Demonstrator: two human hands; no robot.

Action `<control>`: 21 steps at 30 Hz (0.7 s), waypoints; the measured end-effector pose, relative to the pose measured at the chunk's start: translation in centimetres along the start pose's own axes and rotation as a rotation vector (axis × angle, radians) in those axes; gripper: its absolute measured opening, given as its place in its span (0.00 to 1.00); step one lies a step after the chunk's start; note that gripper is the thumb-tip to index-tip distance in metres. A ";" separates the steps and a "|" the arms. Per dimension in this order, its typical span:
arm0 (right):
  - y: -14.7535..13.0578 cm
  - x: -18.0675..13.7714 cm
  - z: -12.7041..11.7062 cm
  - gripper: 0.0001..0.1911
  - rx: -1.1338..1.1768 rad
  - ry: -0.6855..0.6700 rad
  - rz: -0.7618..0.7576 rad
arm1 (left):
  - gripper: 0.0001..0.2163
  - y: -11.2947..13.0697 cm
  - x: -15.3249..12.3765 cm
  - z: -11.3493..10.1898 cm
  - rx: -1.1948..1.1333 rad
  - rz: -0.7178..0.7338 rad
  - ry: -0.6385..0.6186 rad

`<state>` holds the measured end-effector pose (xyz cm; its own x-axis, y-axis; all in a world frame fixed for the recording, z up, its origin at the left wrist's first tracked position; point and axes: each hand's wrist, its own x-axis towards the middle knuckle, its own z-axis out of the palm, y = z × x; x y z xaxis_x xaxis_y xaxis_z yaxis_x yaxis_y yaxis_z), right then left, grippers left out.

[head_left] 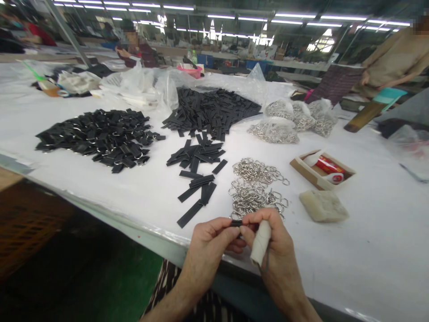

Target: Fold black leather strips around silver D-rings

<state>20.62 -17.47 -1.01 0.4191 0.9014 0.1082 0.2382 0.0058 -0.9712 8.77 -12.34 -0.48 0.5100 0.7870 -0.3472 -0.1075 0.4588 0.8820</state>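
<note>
Between the fingertips of my left hand [214,237] and my right hand [271,237] is a short black strip [236,222], pinched from both sides near the table's front edge. A tool with a handle wrapped in whitish tape [260,243] is also tucked in my right hand; its working end is hidden. Just beyond my fingers lies a heap of loose metal rings [251,197]. Several flat black strips [201,185] are scattered to the left of the rings, with a big pile of them [214,112] behind.
Black strips fitted with rings [100,136] form a pile at left. Bags of rings [295,116] stand at back right. A cardboard box [321,170] with a red tube and a pale block [323,205] lie at right. Co-workers [392,58] are farther back.
</note>
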 end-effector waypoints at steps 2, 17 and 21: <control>0.0 0.0 0.0 0.05 0.005 0.007 0.004 | 0.08 -0.1 0.0 -0.1 0.002 0.003 -0.008; -0.1 0.3 -2.4 0.09 0.055 -0.001 0.013 | 0.07 0.7 0.2 -0.2 -0.021 -0.022 0.025; 0.1 0.6 -4.1 0.13 0.145 0.033 0.048 | 0.08 0.6 0.4 -0.2 -0.040 -0.033 0.008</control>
<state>24.50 -18.67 -0.16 0.4564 0.8873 0.0655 0.0888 0.0278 -0.9957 8.76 -11.68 -0.18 0.5066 0.7747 -0.3784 -0.1251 0.5003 0.8568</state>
